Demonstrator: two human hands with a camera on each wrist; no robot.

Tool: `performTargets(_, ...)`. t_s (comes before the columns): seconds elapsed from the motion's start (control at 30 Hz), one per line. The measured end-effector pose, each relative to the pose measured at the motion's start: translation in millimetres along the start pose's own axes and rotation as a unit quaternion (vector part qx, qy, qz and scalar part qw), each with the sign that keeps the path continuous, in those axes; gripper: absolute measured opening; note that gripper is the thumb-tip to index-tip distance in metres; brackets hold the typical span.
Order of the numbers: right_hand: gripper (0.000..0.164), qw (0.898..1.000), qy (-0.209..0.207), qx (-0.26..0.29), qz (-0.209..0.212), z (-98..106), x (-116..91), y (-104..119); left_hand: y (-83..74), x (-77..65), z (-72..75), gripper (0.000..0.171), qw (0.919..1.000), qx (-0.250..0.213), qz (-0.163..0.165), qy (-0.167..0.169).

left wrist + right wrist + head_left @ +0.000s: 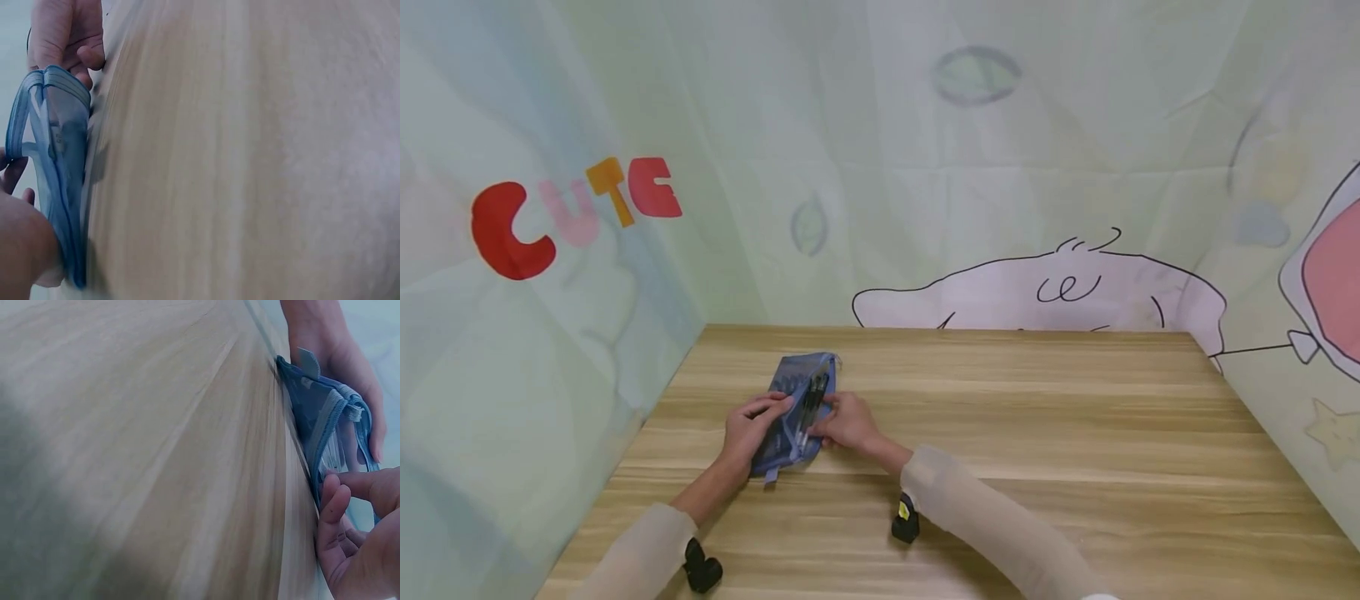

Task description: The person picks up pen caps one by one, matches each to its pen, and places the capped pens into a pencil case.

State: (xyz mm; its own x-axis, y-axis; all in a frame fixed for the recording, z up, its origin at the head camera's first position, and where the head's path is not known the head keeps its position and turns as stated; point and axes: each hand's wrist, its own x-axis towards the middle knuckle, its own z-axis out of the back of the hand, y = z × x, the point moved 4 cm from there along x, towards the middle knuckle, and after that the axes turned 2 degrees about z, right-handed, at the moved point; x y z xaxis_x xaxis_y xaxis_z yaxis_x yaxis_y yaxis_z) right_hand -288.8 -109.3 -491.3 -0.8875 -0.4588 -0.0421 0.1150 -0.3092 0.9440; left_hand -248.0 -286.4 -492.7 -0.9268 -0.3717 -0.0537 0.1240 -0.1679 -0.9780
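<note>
A blue see-through zippered pencil case [772, 450] lies at a slant on the table, its zip side open. Several dark pens [814, 393] show inside the opening. My left hand [749, 432] grips the case's left side, with the thumb along the edge of the opening. On the opposite side, my right hand [850, 423] pinches the other edge between thumb and fingers. The right wrist view shows the right thumb at the inner side of the zip edge and the curled fingers outside the case [312, 406].
The wood-grain table [1037, 433] runs on to the right of the hands. A printed cloth backdrop [775, 150] rises at the table's back and sides. A black wrist device [906, 518] hangs at the right cuff, another device [702, 568] at the left cuff.
</note>
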Motion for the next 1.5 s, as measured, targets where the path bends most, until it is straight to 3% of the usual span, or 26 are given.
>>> performTargets(0.67,0.068,0.998,0.001,-0.05,0.03,-13.4,7.0,5.6,-2.9,-0.3,-1.7,0.032,0.9998,-0.014,-0.002,0.015)
performTargets(0.9,0.063,1.0,0.01,0.0,0.017,-11.5,3.8,4.6,-2.0,1.3,-0.6,0.034,0.9998,-0.01,-0.004,0.019)
performTargets(1.03,0.056,1.0,0.016,0.002,0.018,-8.6,-0.3,7.1,-2.4,1.4,1.0,0.036,0.9998,-0.006,0.003,0.019)
performTargets(1.27,0.059,0.998,0.002,-0.054,0.033,-9.3,-0.7,8.5,-4.3,1.0,2.3,0.033,0.9998,-0.001,-0.005,0.017)
performTargets(1.5,0.038,0.99,-0.028,-0.137,0.03,-14.5,5.1,7.9,-0.6,2.0,0.5,0.035,0.9998,-0.004,-0.004,0.017)
